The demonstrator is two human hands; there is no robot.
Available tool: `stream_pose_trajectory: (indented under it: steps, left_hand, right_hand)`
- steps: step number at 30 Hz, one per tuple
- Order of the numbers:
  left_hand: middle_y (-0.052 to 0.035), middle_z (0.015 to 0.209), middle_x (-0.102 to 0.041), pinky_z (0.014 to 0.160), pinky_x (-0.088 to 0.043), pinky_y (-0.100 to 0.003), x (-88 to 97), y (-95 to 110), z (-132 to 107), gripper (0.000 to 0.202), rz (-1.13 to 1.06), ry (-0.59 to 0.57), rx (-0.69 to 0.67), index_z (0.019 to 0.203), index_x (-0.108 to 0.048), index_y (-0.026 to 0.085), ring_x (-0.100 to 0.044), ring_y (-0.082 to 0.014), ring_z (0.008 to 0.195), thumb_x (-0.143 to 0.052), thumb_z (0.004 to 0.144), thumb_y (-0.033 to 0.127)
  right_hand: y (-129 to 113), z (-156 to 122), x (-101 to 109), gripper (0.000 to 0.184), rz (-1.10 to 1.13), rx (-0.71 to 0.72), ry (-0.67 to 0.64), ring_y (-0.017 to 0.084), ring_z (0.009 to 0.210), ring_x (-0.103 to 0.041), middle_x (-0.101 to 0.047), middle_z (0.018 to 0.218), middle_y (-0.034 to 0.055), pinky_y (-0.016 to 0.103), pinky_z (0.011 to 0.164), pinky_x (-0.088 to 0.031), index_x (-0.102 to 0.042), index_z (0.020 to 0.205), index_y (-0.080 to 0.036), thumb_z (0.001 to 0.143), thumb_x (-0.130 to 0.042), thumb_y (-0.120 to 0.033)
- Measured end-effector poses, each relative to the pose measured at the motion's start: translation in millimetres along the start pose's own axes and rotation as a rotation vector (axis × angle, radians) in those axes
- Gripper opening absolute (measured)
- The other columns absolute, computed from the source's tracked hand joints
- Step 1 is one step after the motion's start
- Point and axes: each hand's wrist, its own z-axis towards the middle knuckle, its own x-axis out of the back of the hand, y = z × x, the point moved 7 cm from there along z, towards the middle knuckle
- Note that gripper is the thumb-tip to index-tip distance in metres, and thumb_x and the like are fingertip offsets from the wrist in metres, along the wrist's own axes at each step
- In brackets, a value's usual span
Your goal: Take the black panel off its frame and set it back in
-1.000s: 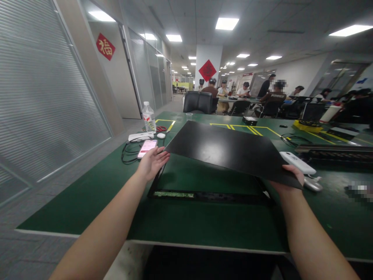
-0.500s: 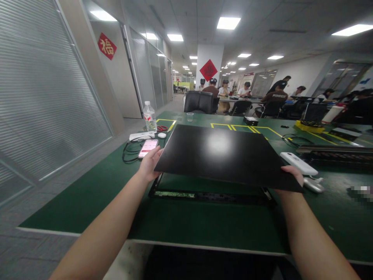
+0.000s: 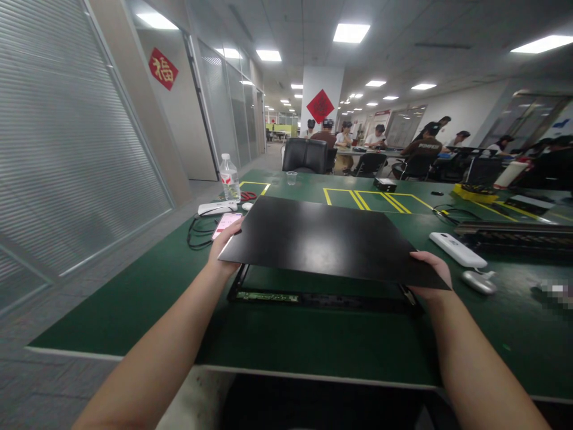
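Observation:
I hold a large flat black panel (image 3: 326, 239) level above the green table (image 3: 134, 298). My left hand (image 3: 224, 254) grips its near left corner, fingers under the panel and mostly hidden. My right hand (image 3: 430, 276) grips its near right corner, thumb on top. Beneath the panel lies a black frame (image 3: 313, 297) with a thin green circuit strip (image 3: 266, 296) along its near edge.
Left of the panel lie a pink-screened phone (image 3: 225, 224), black cables (image 3: 199, 230), a white device (image 3: 216, 208) and a water bottle (image 3: 229, 178). A white remote-like device (image 3: 457, 249) and a silver mouse-like object (image 3: 478, 281) lie at right. Several people sit at tables behind.
The panel's left side has come down and toward me, so it now lies nearly level. My left hand, open beside it a second ago, now grips its left corner.

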Motion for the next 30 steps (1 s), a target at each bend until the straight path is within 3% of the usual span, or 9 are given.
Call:
stream_pose_trajectory:
  steps: [3,7,15,24,27,30]
  left_hand:
    - [-0.0065,0.087,-0.080,0.074,-0.059,-0.028,-4.6,3.5,0.4,0.020,-0.050,0.016,0.002,0.085,-0.077,0.013,-0.074,-0.0228,0.082,-0.071,0.066,0.016]
    - [-0.0059,0.084,-0.079,0.077,-0.059,-0.028,-13.6,8.8,-4.2,0.023,-0.084,0.007,-0.015,0.085,-0.077,0.013,-0.074,-0.0224,0.081,-0.067,0.063,0.013]
    - [-0.0049,0.085,-0.079,0.075,-0.060,-0.029,-6.6,9.7,-4.1,0.038,-0.097,0.058,-0.015,0.100,-0.078,0.014,-0.073,-0.0214,0.077,-0.062,0.066,0.014]
    - [-0.0063,0.093,-0.080,0.085,-0.060,-0.033,0.8,11.5,1.4,0.043,-0.064,0.026,-0.058,0.108,-0.077,0.012,-0.074,-0.0235,0.085,-0.061,0.068,0.014]
    - [-0.0056,0.094,-0.080,0.087,-0.060,-0.035,0.9,9.7,0.8,0.047,-0.050,0.032,-0.053,0.111,-0.077,0.013,-0.074,-0.0244,0.087,-0.062,0.067,0.014]
    - [-0.0053,0.095,-0.080,0.087,-0.060,-0.035,1.0,9.1,0.0,0.045,-0.041,0.039,-0.055,0.109,-0.077,0.014,-0.074,-0.0255,0.090,-0.064,0.066,0.015]
  right_hand:
    - [10.5,-1.3,-10.1,0.036,-0.036,-0.149,-0.098,0.035,0.089,-0.077,-0.080,0.091,0.0122,0.047,0.076,-0.063,-0.075,0.104,-0.021,0.070,-0.063,-0.023]
    - [15.7,1.4,-13.3,0.026,-0.025,-0.237,-0.201,0.028,0.084,-0.077,-0.080,0.091,0.0108,0.040,0.076,-0.063,-0.073,0.099,-0.020,0.076,-0.060,-0.025]
    - [13.0,17.1,11.3,0.035,0.002,-0.174,0.039,0.022,0.075,-0.076,-0.079,0.093,0.0165,0.029,0.062,-0.062,-0.064,0.116,-0.016,0.083,-0.056,-0.016]
    - [14.5,13.6,9.4,0.030,-0.080,-0.175,0.095,0.024,0.070,-0.075,-0.078,0.086,0.0167,0.030,0.056,-0.061,-0.063,0.112,-0.018,0.083,-0.058,-0.017]
    - [9.8,12.2,9.6,0.028,-0.107,-0.139,0.095,0.021,0.063,-0.071,-0.079,0.086,0.0152,0.025,0.047,-0.054,-0.065,0.108,-0.019,0.080,-0.060,-0.019]
    - [5.3,12.1,10.1,0.029,-0.139,-0.105,0.086,0.016,0.047,-0.057,-0.079,0.084,0.0134,0.023,0.035,-0.039,-0.065,0.107,-0.021,0.079,-0.062,-0.023]
